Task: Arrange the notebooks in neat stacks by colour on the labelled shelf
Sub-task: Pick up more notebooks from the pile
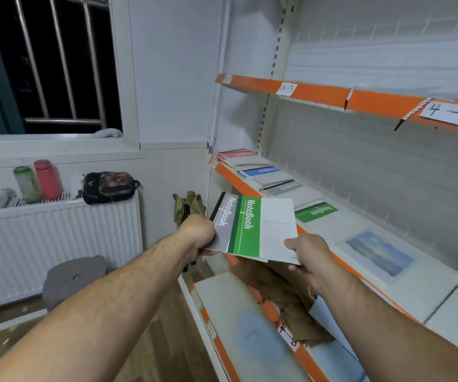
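My right hand (309,255) pinched the green notebook (250,227), left hand (199,232) gripped the grey notebook (222,224); green stack (316,212) lay just beyond.

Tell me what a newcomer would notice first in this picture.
Two hands hold notebooks at the centre: the right hand pinches a green notebook, the left hand grips a grey notebook under it. Behind them, the orange-edged shelf carries a pink stack, a blue stack and more notebooks.

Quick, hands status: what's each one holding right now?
Left hand: gripping the edge of the grey notebook.
Right hand: pinching the corner of the green notebook.
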Action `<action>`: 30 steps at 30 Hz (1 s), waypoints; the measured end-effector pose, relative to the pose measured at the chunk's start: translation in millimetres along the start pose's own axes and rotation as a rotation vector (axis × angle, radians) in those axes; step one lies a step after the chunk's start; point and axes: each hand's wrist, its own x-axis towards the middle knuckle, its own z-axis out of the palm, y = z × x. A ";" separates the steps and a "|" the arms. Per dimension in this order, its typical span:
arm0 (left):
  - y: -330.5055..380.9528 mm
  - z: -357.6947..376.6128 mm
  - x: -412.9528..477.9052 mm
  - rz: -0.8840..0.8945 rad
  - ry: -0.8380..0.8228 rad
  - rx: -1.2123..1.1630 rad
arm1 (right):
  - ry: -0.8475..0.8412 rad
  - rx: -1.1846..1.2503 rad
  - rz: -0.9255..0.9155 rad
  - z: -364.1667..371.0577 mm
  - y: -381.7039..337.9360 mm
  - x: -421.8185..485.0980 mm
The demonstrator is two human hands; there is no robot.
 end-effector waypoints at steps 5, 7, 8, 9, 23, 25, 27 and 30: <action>15.2 9.3 71.8 0.010 -0.035 0.042 | 0.055 0.043 -0.006 17.5 -4.8 77.5; 23.5 15.4 103.0 0.027 -0.046 0.081 | 0.059 0.064 -0.012 22.6 -7.5 110.2; 29.3 19.2 118.7 0.033 -0.047 0.096 | 0.058 0.077 -0.009 24.5 -10.4 124.7; 36.2 23.2 133.2 0.037 -0.050 0.111 | 0.062 0.082 -0.003 25.2 -13.8 138.8; 97.1 128.3 280.8 0.140 -0.262 0.319 | 0.301 0.149 0.038 -18.9 -32.6 248.9; 99.5 148.1 297.6 0.156 -0.318 0.379 | 0.370 0.143 0.046 -28.0 -28.8 251.3; 103.9 164.4 307.0 0.167 -0.361 0.422 | 0.428 0.150 0.050 -35.4 -27.9 251.7; 110.4 181.7 318.3 0.166 -0.424 0.459 | 0.535 0.174 0.056 -44.1 -27.1 252.4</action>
